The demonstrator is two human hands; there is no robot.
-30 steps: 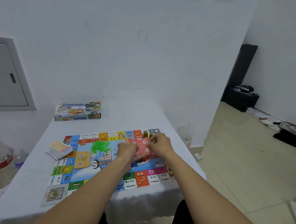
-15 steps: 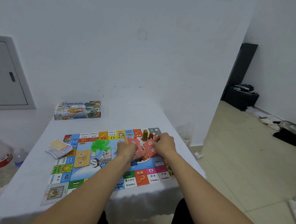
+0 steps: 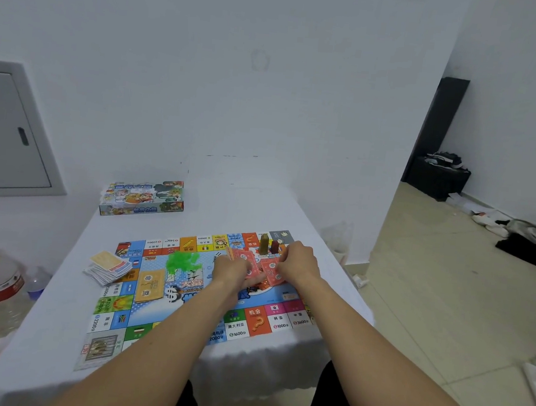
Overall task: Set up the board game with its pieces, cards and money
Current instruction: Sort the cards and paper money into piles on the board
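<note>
Both hands grasp red cards over the game board.

Your right hand point(image 3: 296, 264) pinches a red card point(image 3: 270, 270) with curled fingers; your left hand point(image 3: 232, 269) grips a fan of red cards point(image 3: 245, 258) just beside it. Both work above the far right part of the board point(image 3: 153, 290), which lies flat on the white table point(image 3: 51, 329). Two upright pieces point(image 3: 267, 243) stand just beyond your right hand. A card pile point(image 3: 108, 266) overlaps the board's left edge. The game box point(image 3: 142, 197) sits farther back.
</note>
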